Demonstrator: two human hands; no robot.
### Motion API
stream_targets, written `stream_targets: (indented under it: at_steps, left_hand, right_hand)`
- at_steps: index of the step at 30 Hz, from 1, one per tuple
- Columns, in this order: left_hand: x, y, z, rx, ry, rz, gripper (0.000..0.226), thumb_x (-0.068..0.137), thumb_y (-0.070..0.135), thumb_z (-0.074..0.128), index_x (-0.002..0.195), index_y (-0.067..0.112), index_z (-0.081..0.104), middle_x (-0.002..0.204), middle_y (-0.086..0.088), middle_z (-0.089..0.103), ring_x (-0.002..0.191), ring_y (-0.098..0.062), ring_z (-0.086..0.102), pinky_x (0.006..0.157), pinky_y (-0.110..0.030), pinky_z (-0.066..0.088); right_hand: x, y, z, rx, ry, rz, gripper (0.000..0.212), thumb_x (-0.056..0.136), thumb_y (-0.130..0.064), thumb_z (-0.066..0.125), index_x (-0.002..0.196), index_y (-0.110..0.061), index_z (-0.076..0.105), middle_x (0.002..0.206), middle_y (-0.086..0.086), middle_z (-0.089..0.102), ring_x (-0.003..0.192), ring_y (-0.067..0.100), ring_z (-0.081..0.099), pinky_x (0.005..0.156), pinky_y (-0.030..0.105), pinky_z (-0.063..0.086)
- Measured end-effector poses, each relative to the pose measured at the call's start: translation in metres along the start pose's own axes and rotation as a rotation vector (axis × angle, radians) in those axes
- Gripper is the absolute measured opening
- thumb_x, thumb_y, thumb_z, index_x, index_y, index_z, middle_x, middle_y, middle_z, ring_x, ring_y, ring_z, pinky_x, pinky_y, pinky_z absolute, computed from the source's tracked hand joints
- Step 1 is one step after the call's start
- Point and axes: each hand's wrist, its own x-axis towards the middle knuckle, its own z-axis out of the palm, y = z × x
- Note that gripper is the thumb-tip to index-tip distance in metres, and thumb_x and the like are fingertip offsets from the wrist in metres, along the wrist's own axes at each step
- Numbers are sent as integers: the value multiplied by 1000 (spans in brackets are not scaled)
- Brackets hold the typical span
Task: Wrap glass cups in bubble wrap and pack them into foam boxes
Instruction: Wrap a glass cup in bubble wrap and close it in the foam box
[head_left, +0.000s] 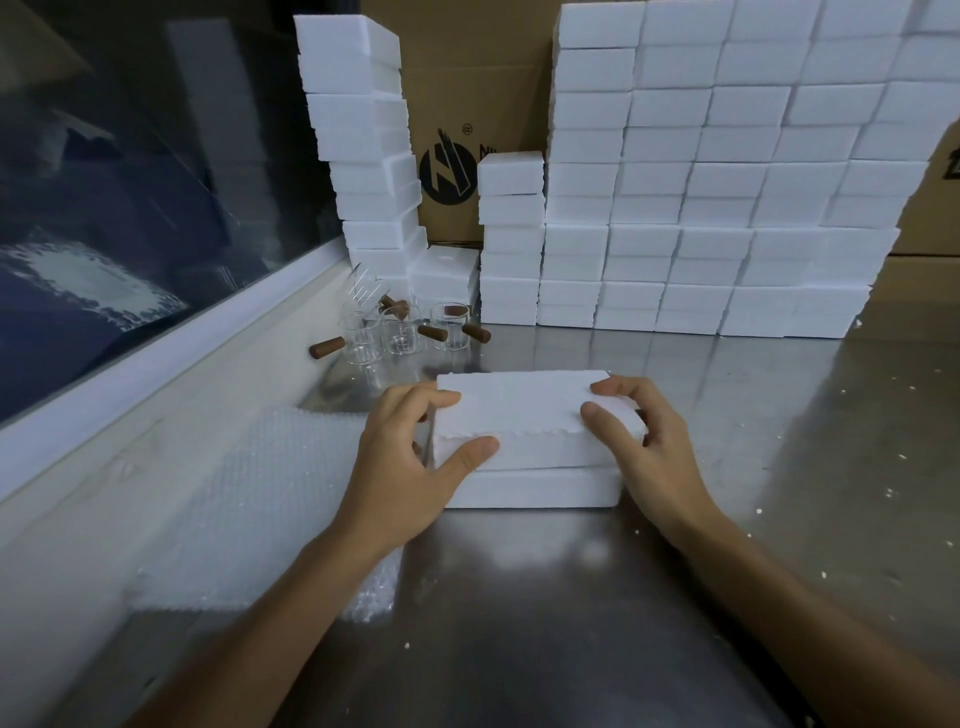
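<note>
A white foam box (524, 415) lies closed on the steel table in front of me, its lid on top of the lower half. My left hand (410, 457) grips its left end, fingers on the lid and thumb against the front side. My right hand (649, 441) grips its right end the same way. Several clear glass cups (402, 332) with brown wooden handles stand behind the box, toward the left. A sheet of bubble wrap (260, 509) lies flat to the left of the box, partly under my left forearm.
A wall of stacked white foam boxes (701, 182) fills the back right, and a taller leaning stack (363, 145) stands at the back left. Cardboard cartons (467, 104) stand behind them. A window ledge (130, 389) runs along the left. Foam crumbs dot the steel table (779, 441).
</note>
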Motion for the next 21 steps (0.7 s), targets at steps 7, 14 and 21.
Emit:
stream_targets:
  at_steps: [7,14,21]
  left_hand:
    - [7,-5,-14,-187,-255,-184,50,58,58,75,97,44,49,114,33,54,97,6,62,68,-11,53]
    - [12,-18,-21,-286,-346,-253,51,68,46,72,110,40,44,123,11,59,103,-4,63,78,-18,55]
    - [13,-24,-20,-238,-439,-252,60,76,27,81,109,52,38,126,11,47,108,-13,56,79,-25,57]
  right_hand:
    - [-6,-4,1,-30,-174,25,44,75,-62,65,112,-42,52,117,-35,54,107,-13,53,80,3,40]
    - [-6,-8,-3,-113,-272,-24,61,70,-74,64,125,-61,44,120,-51,44,113,-23,44,82,-5,34]
    - [-1,-8,-12,-102,-329,-22,63,67,-55,77,124,-46,52,118,-33,57,107,-11,55,80,2,41]
